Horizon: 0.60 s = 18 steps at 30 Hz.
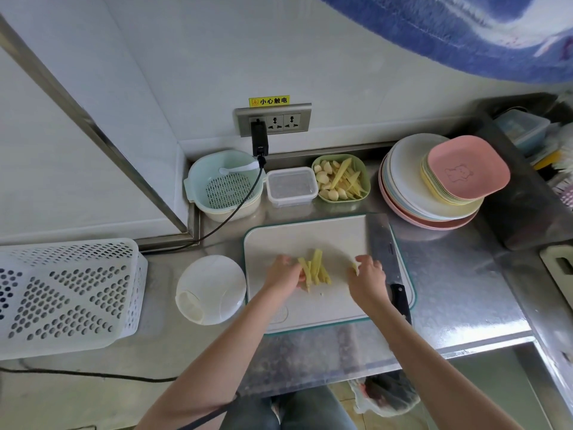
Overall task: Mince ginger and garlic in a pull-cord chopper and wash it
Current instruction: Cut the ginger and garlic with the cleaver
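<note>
Gathering ginger strips (pixel 314 271) on cutting board (pixel 335 234), both hands pinching pieces (left (pixel 283 271), right (pixel 367 274)), steel counter (pixel 449 274), white wall

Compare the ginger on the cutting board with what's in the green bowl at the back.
The ginger sticks on the cutting board are ginger only; the green bowl holds ginger strips plus garlic cloves. The board sticks lie loose and are being handled, gripped by the left hand, with a piece pinched in the right hand; the bowl sits untouched. Both show pale yellow ginger cut in strips.
</note>
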Motion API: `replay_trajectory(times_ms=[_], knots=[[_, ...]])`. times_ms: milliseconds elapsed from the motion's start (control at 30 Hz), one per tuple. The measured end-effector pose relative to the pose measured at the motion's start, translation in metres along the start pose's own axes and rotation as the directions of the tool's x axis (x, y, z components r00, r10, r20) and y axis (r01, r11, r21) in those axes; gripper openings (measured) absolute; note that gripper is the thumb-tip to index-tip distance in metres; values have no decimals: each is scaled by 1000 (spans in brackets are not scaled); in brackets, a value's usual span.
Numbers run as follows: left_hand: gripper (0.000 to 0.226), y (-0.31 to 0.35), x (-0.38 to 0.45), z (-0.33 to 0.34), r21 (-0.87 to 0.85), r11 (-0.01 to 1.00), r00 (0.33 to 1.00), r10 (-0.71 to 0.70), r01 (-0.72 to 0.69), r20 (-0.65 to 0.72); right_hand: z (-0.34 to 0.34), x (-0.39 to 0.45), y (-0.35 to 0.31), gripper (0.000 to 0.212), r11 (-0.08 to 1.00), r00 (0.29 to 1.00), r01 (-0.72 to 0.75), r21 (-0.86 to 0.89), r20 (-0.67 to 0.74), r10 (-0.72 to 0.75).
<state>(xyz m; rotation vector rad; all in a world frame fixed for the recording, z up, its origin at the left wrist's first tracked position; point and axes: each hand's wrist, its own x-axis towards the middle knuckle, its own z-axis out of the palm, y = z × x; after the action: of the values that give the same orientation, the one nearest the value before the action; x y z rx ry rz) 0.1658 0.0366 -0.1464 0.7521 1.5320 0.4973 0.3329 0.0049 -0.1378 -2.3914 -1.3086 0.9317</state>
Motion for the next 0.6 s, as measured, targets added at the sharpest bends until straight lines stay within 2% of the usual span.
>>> replay_trajectory(times_ms=[100,267,333,433,500,600], knots=[[18,1,-3,0,-91,996,1000,-11,13,26,12,-6,-5,42,999,999,0,-32,44,1],[37,4,-4,5,-10,998,989,69,-69,127,32,-13,-31,42,973,988,68,220,119,-96],[39,6,-3,4,70,991,988,105,-114,113,33,-12,-32,45,969,990,92,229,86,-114],[41,5,0,-4,143,976,986,167,-166,11,25,-4,-23,47,965,999,28,259,-30,-21],[42,3,0,-8,112,983,989,147,-146,0,24,-2,-19,44,961,1000,-21,276,-13,26],[40,1,0,-4,113,982,986,146,-154,75,33,-7,-32,38,953,997,1,304,77,-26]])
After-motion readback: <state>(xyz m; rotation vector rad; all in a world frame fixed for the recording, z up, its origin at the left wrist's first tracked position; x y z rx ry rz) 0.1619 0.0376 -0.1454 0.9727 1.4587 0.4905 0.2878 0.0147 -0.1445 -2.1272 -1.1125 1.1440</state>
